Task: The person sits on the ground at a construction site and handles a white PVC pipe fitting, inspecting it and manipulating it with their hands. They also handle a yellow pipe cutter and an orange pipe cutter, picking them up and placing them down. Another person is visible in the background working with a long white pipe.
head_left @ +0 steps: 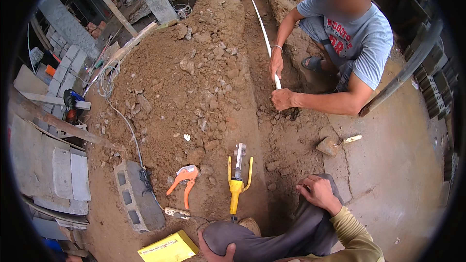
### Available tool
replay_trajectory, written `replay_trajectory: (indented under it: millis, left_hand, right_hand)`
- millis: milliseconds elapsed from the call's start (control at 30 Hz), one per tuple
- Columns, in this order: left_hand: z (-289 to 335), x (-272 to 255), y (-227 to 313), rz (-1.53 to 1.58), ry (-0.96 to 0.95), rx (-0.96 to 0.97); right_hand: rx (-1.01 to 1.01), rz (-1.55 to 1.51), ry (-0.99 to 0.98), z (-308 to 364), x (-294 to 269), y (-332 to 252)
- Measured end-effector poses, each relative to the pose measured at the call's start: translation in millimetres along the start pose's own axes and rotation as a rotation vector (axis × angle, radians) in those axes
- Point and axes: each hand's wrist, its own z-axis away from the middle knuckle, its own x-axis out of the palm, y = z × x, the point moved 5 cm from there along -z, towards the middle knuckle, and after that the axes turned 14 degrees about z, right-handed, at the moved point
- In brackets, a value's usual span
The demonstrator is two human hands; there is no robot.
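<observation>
My left hand [213, 251] cups my left knee, its fingers spread apart around the grey trouser leg and holding no tool. On my right knee rests my right hand [319, 192], the fingers loosely bent, apart and bare. Between my knees and the dirt heap stands a pipe fusion iron [236, 191] with a yellow handle and yellow prongs, its metal head pointing away from me. Left of it lies an orange pipe cutter [186, 180]. A yellow box [170, 249] sits near my left hand. Across from me, a crouching co-worker [349, 43] grips a long white pipe [261, 24] with both hands.
A trench [257, 0] runs away from me, with the pipe along it. A rubble heap [179, 82] rises on its left. A hollow concrete block [138, 199], a power strip [176, 212] and a grey cable [127, 121] lie at left. A trowel [330, 146] lies at the concrete slab's edge [383, 179].
</observation>
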Motion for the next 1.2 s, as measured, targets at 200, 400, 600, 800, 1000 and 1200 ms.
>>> replay_trajectory:
  millis: [200, 400, 600, 800, 1000, 1200]
  left_hand:
    - [-64.7, 17.7, 20.6, -0.169, -0.598, 0.261]
    - [-133.2, 72.2, 6.7, 0.41, -1.001, -0.172]
    - [-133.7, 141.6, -9.7, 0.65, -1.081, -0.301]
    - [-126.8, 141.1, -20.1, 0.787, -0.851, -0.395]
    - [-130.0, 150.9, -42.4, 0.723, -0.77, -0.266]
    - [-128.2, 108.4, -68.1, 0.571, -0.421, -0.126]
  right_hand:
    - [0.054, -0.15, -0.067, 10.8, -40.5, -6.6]
    - [-0.336, -0.172, -0.046, -21.5, -52.5, -75.9]
    - [-0.57, -0.142, 0.188, -39.1, -27.2, -134.3]
    - [-0.532, -0.196, 0.132, -42.6, 10.5, -138.7]
    - [-0.546, -0.064, 0.07, -35.8, 31.4, -127.0]
    - [-0.566, 0.138, -0.055, -25.8, 28.7, -127.5]
